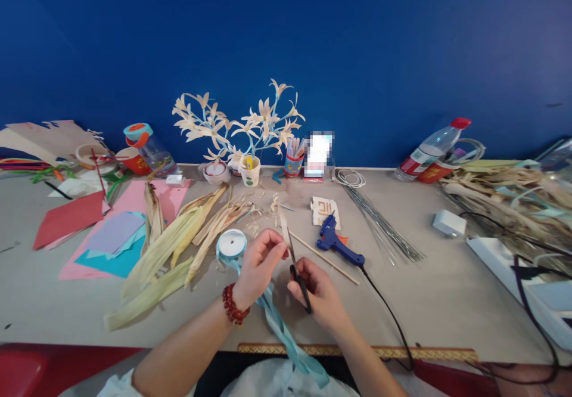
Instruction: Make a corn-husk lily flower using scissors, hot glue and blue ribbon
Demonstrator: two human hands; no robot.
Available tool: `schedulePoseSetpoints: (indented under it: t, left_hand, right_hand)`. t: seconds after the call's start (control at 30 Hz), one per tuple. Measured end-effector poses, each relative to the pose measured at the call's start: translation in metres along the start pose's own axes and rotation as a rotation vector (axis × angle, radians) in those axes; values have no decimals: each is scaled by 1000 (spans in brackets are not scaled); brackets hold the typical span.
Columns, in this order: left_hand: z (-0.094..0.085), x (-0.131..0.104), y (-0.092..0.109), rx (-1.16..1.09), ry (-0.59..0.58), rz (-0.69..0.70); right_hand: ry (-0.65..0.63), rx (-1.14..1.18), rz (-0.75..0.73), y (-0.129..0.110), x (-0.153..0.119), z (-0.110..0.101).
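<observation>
My left hand [258, 260], wearing a red bead bracelet, is closed in a pinch on a small pale piece of corn husk [283, 223]. Black-handled scissors [302, 287] sit in my right hand [322, 295], its fingers in the handles. Their blades point away from me and lie right beside the husk piece; whether they cut into it I cannot tell. Under my left wrist a light-blue ribbon [286, 331] runs down over the table's front edge. A white-faced ribbon spool [232, 242] lies just left of that hand.
Dried corn husks [165, 251] and coloured paper [111, 236] cover the left side. A blue glue gun [335, 243] with a black cord, wires [379, 221] and a thin stick [326, 257] lie to the right. Husk flowers [263, 117] stand behind. A power strip [513, 278] is far right.
</observation>
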State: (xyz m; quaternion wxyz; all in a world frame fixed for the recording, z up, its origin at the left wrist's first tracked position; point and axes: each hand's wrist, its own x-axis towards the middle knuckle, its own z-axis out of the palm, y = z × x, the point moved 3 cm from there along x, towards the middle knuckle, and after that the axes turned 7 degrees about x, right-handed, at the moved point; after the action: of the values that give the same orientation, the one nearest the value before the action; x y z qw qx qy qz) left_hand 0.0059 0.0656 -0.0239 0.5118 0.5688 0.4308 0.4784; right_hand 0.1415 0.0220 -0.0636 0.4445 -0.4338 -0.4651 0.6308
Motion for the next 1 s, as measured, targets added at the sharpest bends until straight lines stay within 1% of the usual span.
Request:
schedulePoseSetpoints:
  t: [0.23,0.47,0.8,1.0]
  left_hand:
    - [-1,0,-3,4,0,18]
    - [-1,0,-2,-4,1,17]
    - [0,1,-1,-27,-9,15]
    - [0,1,-1,-35,1,-1]
  right_hand:
    - [26,-31,-10,4,2,-3]
    - [39,-19,20,2,2,-1]
    - [37,-10,44,5,2,-4]
    - [34,9,64,4,3,-2]
